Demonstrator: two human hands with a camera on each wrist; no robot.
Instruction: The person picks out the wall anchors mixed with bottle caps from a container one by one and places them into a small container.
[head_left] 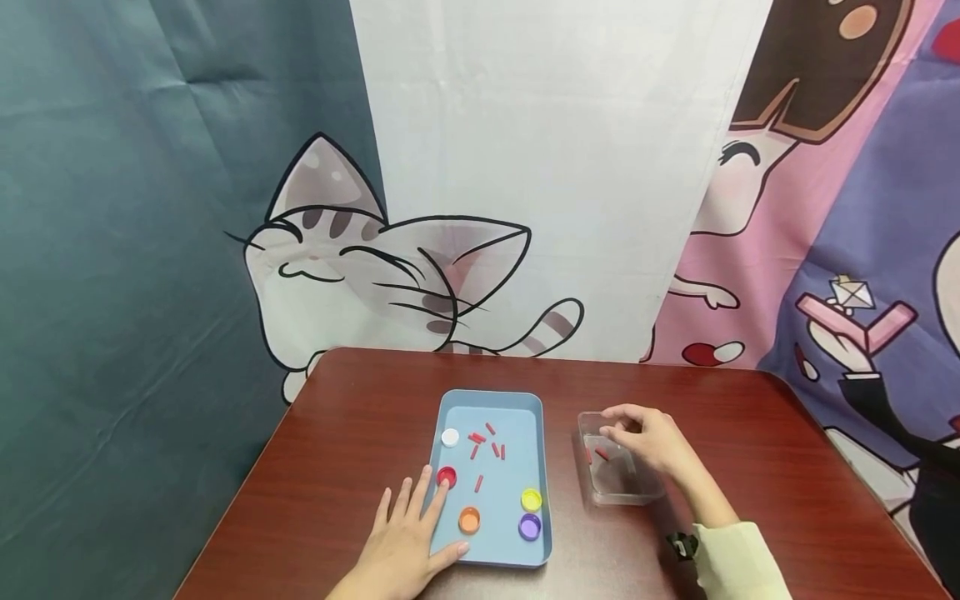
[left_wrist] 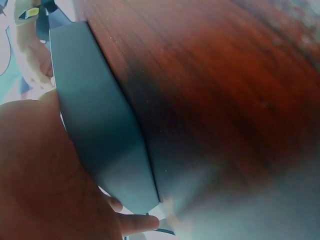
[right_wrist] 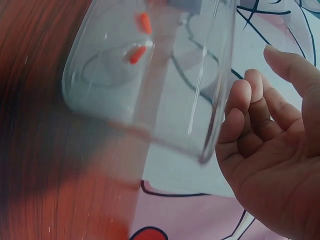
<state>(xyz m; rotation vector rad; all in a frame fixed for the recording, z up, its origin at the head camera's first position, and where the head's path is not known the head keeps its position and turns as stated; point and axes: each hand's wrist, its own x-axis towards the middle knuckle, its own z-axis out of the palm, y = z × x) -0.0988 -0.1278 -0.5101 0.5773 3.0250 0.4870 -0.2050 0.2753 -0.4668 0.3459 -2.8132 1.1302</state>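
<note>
My left hand (head_left: 405,537) lies spread with straight fingers over the left rim of a blue tray (head_left: 498,550), its index fingertip at a red cap (head_left: 447,476). In the left wrist view the tray's outer wall (left_wrist: 100,110) shows beside that hand. My right hand (head_left: 651,437) hovers over the far right part of a clear plastic box (head_left: 624,499). Its thumb and bent fingers stand apart in the right wrist view, with nothing between them. Small red sticks (head_left: 602,454) lie in the box. Several more red sticks (head_left: 479,483) are scattered in the tray.
Also in the tray are a white cap (head_left: 450,437), an orange cap (head_left: 469,520), a yellow cap (head_left: 531,500) and a purple cap (head_left: 529,527). Tray and box stand apart on a brown wooden table (head_left: 360,417). A printed curtain (head_left: 562,167) hangs behind.
</note>
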